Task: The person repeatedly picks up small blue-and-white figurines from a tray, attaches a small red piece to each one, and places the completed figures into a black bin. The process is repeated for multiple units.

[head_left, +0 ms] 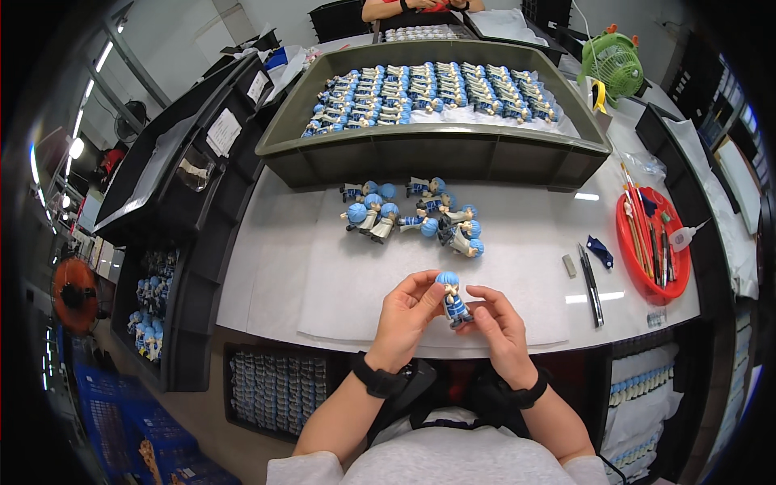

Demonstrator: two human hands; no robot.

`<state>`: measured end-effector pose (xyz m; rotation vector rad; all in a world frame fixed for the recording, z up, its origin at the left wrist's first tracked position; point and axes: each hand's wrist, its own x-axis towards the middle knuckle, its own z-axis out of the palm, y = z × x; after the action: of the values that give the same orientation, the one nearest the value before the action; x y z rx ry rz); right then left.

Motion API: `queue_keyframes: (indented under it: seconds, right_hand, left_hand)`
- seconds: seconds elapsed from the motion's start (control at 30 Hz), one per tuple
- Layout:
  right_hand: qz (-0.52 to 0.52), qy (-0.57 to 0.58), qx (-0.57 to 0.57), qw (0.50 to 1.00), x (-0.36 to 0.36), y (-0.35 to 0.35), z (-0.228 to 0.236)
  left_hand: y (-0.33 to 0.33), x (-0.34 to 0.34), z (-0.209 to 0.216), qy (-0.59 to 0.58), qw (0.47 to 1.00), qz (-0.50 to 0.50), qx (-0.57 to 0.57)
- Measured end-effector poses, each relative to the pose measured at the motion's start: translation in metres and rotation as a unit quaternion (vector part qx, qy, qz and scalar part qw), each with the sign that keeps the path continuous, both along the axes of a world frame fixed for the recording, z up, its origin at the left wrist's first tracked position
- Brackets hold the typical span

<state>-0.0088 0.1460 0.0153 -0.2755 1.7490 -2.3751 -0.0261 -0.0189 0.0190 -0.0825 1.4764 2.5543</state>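
A small figurine (454, 305) with light blue hair and a blue striped outfit stands upright between my hands above the table's front edge. My left hand (410, 314) pinches it near the head with thumb and fingers. Against its lower part rest the curled fingers of my right hand (499, 325). Beyond them a loose group of similar figurines (373, 212) lies on white sheeting (347, 283), most on their sides and some overlapping. A wide grey-green tray (436, 152) behind the group holds many more figurines in rows.
To the right are a red basket (685, 275) of brushes and tools, a black pen (591, 287), a grey block (569, 266) and a green fan (612, 65). Black crates (194, 303) stand at the left. Below the table sits a tray of figurines (279, 392). A person (422, 6) works opposite.
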Motion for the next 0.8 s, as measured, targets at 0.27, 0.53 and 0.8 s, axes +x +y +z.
queue_keyframes:
  seconds: [0.27, 0.53, 0.8]
  right_hand:
    - [-0.026, 0.041, 0.055, 0.997, 0.000, 0.000, -0.012]
    - [-0.036, 0.054, 0.094, 0.993, 0.002, -0.001, -0.013]
    - [-0.042, 0.065, 0.093, 0.993, 0.003, -0.001, -0.016]
  left_hand:
    - [0.008, -0.003, -0.017, 0.006, 0.999, 0.017, 0.039]
    - [0.005, -0.002, -0.026, 0.043, 0.999, 0.010, -0.016]
    - [0.004, -0.002, -0.024, 0.034, 0.999, 0.005, 0.007]
